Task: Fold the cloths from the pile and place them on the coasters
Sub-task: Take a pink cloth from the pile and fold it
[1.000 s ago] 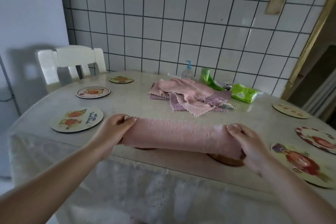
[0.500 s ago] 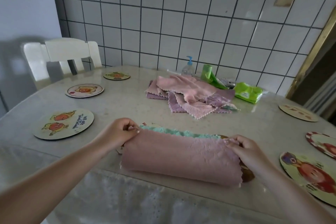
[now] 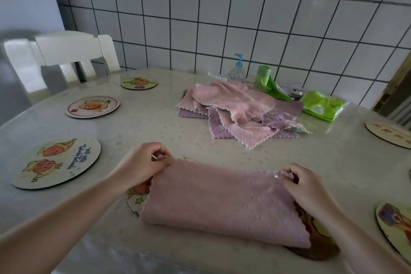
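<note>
A folded mauve-pink cloth (image 3: 222,202) lies near the table's front edge, covering most of a round coaster (image 3: 134,198) whose rim shows at its left and lower right. My left hand (image 3: 144,162) pinches the cloth's far left corner. My right hand (image 3: 304,187) pinches its far right corner. The pile of pink and purple cloths (image 3: 240,111) sits loose at the table's middle back. Bare picture coasters lie at the left (image 3: 55,162), further back left (image 3: 92,107), far back (image 3: 139,83), right back (image 3: 389,132) and right front (image 3: 395,227).
A pump bottle (image 3: 236,69), a green bag roll (image 3: 263,78) and a green wipes pack (image 3: 322,107) stand behind the pile against the tiled wall. A white chair (image 3: 66,51) is at the table's back left. The table (image 3: 155,131) has a pale speckled cover.
Both hands carried the cloth's near edge away from me and laid it over the far edge, hiding the teal underside. The view moved closer and lower over the table.
</note>
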Demonstrator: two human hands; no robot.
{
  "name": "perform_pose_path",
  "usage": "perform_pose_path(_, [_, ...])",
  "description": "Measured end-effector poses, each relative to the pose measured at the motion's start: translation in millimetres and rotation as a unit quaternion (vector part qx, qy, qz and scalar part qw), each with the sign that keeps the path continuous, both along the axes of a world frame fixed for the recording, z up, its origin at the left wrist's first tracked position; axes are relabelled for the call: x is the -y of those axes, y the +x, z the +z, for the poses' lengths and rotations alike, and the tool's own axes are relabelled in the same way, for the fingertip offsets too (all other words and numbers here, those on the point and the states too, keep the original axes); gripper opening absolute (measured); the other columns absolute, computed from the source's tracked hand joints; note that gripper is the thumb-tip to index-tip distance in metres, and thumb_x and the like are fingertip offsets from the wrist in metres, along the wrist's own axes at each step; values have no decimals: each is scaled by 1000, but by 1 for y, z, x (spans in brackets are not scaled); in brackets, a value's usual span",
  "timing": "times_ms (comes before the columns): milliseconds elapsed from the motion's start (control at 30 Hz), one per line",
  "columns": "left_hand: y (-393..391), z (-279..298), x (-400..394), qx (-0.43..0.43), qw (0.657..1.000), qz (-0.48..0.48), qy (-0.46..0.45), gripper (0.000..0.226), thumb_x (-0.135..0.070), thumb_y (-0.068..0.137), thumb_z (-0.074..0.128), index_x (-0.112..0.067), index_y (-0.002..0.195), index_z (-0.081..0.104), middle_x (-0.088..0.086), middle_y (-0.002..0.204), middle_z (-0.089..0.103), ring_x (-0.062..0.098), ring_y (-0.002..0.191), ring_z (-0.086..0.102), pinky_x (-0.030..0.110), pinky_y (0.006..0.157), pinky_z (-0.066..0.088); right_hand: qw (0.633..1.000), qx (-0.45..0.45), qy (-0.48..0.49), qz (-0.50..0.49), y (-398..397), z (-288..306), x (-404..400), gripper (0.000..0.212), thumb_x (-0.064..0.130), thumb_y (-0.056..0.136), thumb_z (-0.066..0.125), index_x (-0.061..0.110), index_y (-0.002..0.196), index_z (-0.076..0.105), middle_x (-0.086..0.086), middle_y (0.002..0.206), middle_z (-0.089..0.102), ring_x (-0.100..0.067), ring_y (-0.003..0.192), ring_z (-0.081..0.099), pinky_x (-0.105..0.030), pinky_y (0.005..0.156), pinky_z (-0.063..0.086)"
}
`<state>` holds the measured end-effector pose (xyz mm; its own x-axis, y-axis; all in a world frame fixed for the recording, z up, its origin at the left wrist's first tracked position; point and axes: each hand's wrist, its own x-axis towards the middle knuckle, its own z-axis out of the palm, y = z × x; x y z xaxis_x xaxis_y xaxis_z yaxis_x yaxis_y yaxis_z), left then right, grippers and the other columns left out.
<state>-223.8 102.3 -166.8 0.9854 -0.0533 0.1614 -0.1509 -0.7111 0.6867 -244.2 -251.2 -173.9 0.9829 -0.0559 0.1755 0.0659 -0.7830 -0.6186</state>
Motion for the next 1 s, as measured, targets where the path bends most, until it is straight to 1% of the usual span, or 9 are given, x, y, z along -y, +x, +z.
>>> perform_pose_path(233, [-1, -3, 1, 5, 999, -1, 51, 9, -28, 83, 64, -36, 78, 64, -19, 83, 65, -2, 71, 59, 25, 66, 50, 999, -6, -29, -15, 1, 3, -3, 13, 23, 84, 64, 22, 74, 57, 3, 71, 63, -15, 69, 60, -27, 60, 43])
perform_pose_path(267, [-2, -2, 2, 10, 997, 5, 72, 7, -29, 84, 63, -37, 82, 63, -20, 89, 64, -1, 75, 59, 29, 70, 51, 999, -23, -31, -14, 0, 6, -6, 8, 26, 84, 64, 24, 83, 57, 5, 79, 64, -16, 77, 62, -29, 65, 45])
perform_pose_path(333, [-7, 2, 6, 56, 990, 20, 130, 12, -30, 86, 60, -34, 97, 62, -19, 102, 58, 4, 89, 57, 30, 76, 50, 992, -47, -113, -11, 0, 13, -14, 38, 35, 84, 63, 26, 118, 48, 3, 108, 59, -20, 102, 58, -34, 82, 47])
perform_pose_path(433, [-21, 15, 37, 173, 975, -10, 140, 21, -26, 90, 55, -23, 108, 65, -11, 110, 61, 9, 100, 57, 32, 81, 50, 964, 9, -266, 21, -5, 29, -44, 63, 43, 88, 52, 22, 142, 25, -1, 143, 34, -23, 132, 32, -39, 106, 29])
perform_pose_path(600, [-37, -14, 98, 109, 951, -138, 256, 45, -28, 85, 30, -23, 120, 58, -6, 124, 59, 16, 118, 54, 32, 99, 43, 946, -40, -282, 158, -27, 12, -110, 58, 25, 95, 36, 21, 148, 13, 2, 156, 8, -16, 144, 3, -49, 116, 3])
perform_pose_path(667, [-39, -27, 97, 87, 946, -147, 276, 49, -31, 82, 32, -21, 121, 59, -5, 126, 60, 15, 118, 55, 32, 101, 43, 945, -40, -284, 155, -32, -6, -112, 57, 41, 94, 21, 22, 148, 12, 2, 156, 12, -15, 144, 7, -47, 115, 7])
perform_pose_path(767, [-43, -26, 80, 98, 941, -112, 305, 48, -44, 85, 34, -21, 111, 67, -3, 118, 66, 14, 109, 62, 35, 93, 47, 946, -41, -289, 138, -37, -10, -89, 90, 75, 74, -9, 28, 147, 14, 1, 157, 10, -15, 144, 5, -47, 115, 6])
perform_pose_path(867, [-49, -23, 64, 62, 941, -114, 313, 74, -68, 86, 9, -26, 131, 51, -3, 140, 48, 15, 130, 44, 26, 112, 20, 937, -71, -320, 123, -43, -4, -63, 96, 75, 61, -12, 33, 147, 2, 5, 158, -6, -13, 144, -9, -45, 116, -4])
perform_pose_path(1000, [-55, -25, 46, 76, 954, -94, 275, 99, -80, 64, -19, -36, 146, 15, -12, 153, 6, 5, 140, -3, 24, 111, -8, 940, -97, -313, 96, -49, -6, -40, 100, 80, 57, -19, 36, 146, -7, 9, 156, -16, -12, 143, -17, -47, 117, -3])
